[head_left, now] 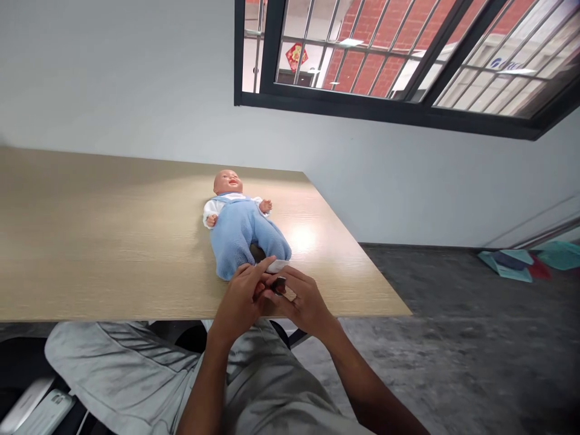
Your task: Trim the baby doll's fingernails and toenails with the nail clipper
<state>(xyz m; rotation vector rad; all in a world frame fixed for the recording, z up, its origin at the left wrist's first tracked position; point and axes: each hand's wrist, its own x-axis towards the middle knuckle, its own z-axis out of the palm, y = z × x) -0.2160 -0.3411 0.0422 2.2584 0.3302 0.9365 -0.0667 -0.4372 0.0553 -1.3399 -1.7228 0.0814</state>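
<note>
A baby doll in blue overalls and a white shirt lies on its back on the wooden table, its head toward the wall. Just below its legs, at the table's front edge, my two hands meet. My left hand is closed, with its fingertips against those of the other hand. My right hand pinches with thumb and fingers from the right. Between them shows a small white piece and a small dark, shiny piece. Fingers cover most of both, so their kind is unclear.
The table's right edge slopes down toward me, with dark floor beyond it. A barred window is set in the wall. Teal and red items lie on the floor at right. White boxlike objects sit at lower left.
</note>
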